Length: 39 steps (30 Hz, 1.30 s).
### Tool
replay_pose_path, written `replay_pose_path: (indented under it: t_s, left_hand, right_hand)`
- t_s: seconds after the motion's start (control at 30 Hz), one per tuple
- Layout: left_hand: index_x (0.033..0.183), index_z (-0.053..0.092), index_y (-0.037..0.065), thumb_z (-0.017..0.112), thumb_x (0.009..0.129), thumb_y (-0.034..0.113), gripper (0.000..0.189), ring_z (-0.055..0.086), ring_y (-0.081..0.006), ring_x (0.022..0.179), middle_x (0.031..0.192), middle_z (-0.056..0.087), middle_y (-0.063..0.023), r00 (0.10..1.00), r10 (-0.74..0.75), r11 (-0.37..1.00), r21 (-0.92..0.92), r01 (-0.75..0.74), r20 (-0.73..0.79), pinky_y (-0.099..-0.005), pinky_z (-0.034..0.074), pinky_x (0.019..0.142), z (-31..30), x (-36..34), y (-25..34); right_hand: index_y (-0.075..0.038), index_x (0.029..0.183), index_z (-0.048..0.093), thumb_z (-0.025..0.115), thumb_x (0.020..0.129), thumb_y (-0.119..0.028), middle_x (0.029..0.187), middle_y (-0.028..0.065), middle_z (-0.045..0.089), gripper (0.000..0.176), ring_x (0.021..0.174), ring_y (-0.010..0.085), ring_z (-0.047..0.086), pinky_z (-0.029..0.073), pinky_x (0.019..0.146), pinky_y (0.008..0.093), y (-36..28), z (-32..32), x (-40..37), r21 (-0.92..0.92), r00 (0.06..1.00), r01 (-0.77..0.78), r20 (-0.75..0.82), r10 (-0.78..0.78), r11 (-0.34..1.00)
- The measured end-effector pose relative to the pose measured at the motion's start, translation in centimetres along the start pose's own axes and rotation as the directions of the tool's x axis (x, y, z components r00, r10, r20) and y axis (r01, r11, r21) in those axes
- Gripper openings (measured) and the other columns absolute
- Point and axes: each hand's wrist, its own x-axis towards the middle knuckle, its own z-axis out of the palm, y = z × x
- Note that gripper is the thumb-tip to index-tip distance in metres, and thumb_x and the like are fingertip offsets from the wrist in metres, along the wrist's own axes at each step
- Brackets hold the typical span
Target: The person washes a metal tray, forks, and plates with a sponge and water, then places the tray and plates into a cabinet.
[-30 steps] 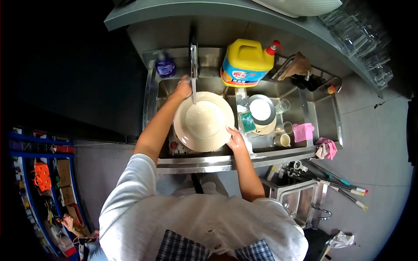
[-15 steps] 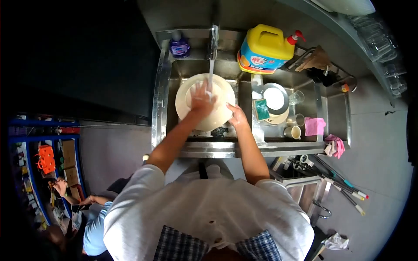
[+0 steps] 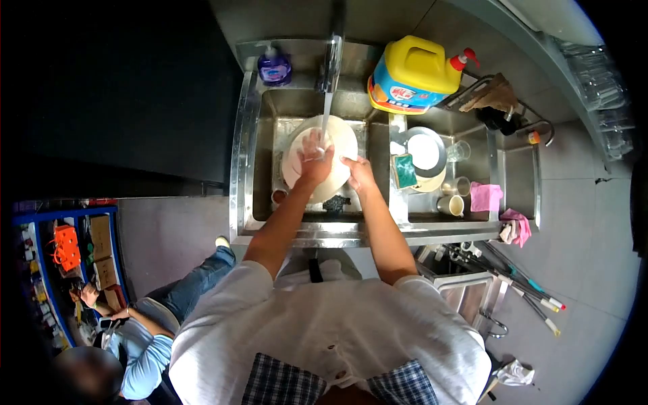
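A large pale plate (image 3: 337, 135) is held tilted in the left basin (image 3: 270, 115), under water running from the faucet (image 3: 333, 61). My left hand (image 3: 314, 158) lies on its face with fingers spread, in the stream. At the plate's right edge, my right hand (image 3: 360, 173) grips the rim, thumb on top. A green sponge (image 3: 405, 171) rests on the divider, beside a dark-rimmed dish (image 3: 440, 145) that lies over another pale plate (image 3: 432, 182) in the middle basin.
Glasses (image 3: 458, 151), a cup (image 3: 451, 205) and a pink cloth (image 3: 486, 196) are at the right. Behind stand a yellow detergent jug (image 3: 412, 74) and a purple soap bottle (image 3: 275, 67). Another person (image 3: 145, 351) is at the lower left, near blue shelves.
The plate has turned and tilted more edge-on, and my right hand has shifted slightly left with it. My left hand stays on its face. The other person's leg now shows more.
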Motion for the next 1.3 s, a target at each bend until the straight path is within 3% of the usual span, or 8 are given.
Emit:
replay_pose_path:
  t_s: [0.2,0.43,0.67,0.87,0.93,1.03,1.1,1.3]
  left_hand:
    - [0.146,0.009,-0.004,0.051,0.086,0.055,0.094,0.009,-0.0332,0.142,0.152,0.010,-0.0241,0.985,-0.168,0.677,-0.723,0.140,0.034,-0.0384,0.012,0.114,2.2,4.4,-0.9]
    - [0.143,0.016,0.002,0.067,0.074,0.034,0.092,0.050,-0.0335,0.114,0.127,0.047,-0.0245,0.976,-0.207,0.728,-0.657,0.197,0.062,-0.0410,0.041,0.094,-2.1,4.2,1.4]
    - [0.135,0.036,0.010,0.051,0.071,0.004,0.067,0.061,-0.0376,0.103,0.100,0.064,-0.0234,0.976,-0.195,0.918,-0.367,0.148,-0.094,-0.0384,0.049,0.087,-3.5,4.1,0.1]
    - [0.127,0.052,0.007,0.047,0.072,-0.008,0.058,0.060,-0.0216,0.100,0.112,0.063,-0.0108,1.000,0.011,0.443,-0.896,0.016,0.023,-0.0334,0.048,0.086,-2.8,3.6,-6.2]
    - [0.127,0.052,0.004,0.050,0.074,-0.011,0.055,0.059,-0.0204,0.102,0.113,0.062,-0.0074,1.000,0.004,0.422,-0.906,0.010,0.013,-0.0330,0.048,0.087,-3.6,2.6,-6.5]
    - [0.128,0.051,0.005,0.053,0.077,-0.010,0.053,0.059,-0.0209,0.103,0.113,0.062,-0.0082,0.989,-0.026,0.339,-0.929,0.148,0.148,-0.0339,0.047,0.088,-5.6,1.0,-6.5]
    - [0.125,0.053,0.004,0.055,0.077,-0.009,0.050,0.060,-0.0214,0.101,0.112,0.063,-0.0084,0.989,-0.062,0.306,-0.941,0.146,0.133,-0.0346,0.049,0.085,-6.5,-0.1,-6.2]
    - [0.110,0.061,-0.001,0.069,0.075,0.001,0.036,0.064,-0.0224,0.087,0.100,0.067,-0.0117,0.962,-0.269,0.606,-0.769,0.203,0.041,-0.0353,0.051,0.078,-8.5,-1.4,-8.3]
  right_hand:
    - [0.002,0.090,0.069,0.063,0.078,-0.004,0.071,0.0071,0.065,0.014,0.058,0.0129,0.058,0.045,0.053,0.0297,0.2,3.2,1.7,-0.448,0.962,0.269,0.077,-0.263,0.853]
    - [0.002,0.079,0.065,0.056,0.074,-0.003,0.076,0.0271,0.062,0.012,0.075,0.0428,0.062,0.049,0.065,0.0445,0.6,6.0,1.0,-0.841,0.760,0.502,0.318,-0.566,0.201]
    - [0.002,0.082,0.062,0.057,0.073,-0.001,0.081,0.0259,0.061,0.011,0.078,0.0455,0.059,0.048,0.068,0.0453,3.3,6.9,0.3,-0.813,0.796,0.520,0.351,-0.493,0.262]
    - [0.001,0.113,0.059,0.063,0.076,-0.008,0.106,0.0235,0.063,0.038,0.099,0.0391,0.060,0.047,0.087,0.0354,3.8,4.9,-0.7,-0.671,0.767,0.632,0.471,-0.436,0.386]
    - [-0.001,0.115,0.058,0.069,0.075,-0.018,0.117,0.0216,0.059,0.045,0.113,0.0378,0.053,0.040,0.098,0.0409,2.8,0.8,1.2,-0.840,0.667,0.543,0.440,-0.601,-0.012]
    - [0.000,0.117,0.054,0.074,0.074,-0.018,0.112,0.0209,0.059,0.051,0.099,0.0316,0.057,0.048,0.083,0.0402,1.3,-3.5,3.2,-0.926,0.704,0.347,0.155,-0.693,0.146]
    - [0.003,0.112,0.057,0.072,0.077,-0.017,0.098,0.0145,0.065,0.043,0.083,0.0225,0.063,0.051,0.074,0.0340,4.2,-7.7,9.1,-0.420,0.986,0.093,-0.087,-0.142,0.903]
    - [0.007,0.100,0.061,0.070,0.074,-0.001,0.082,0.0097,0.065,0.028,0.060,0.0139,0.056,0.045,0.053,0.0261,1.5,-3.7,7.7,-0.085,0.943,-0.213,0.242,0.227,0.973]
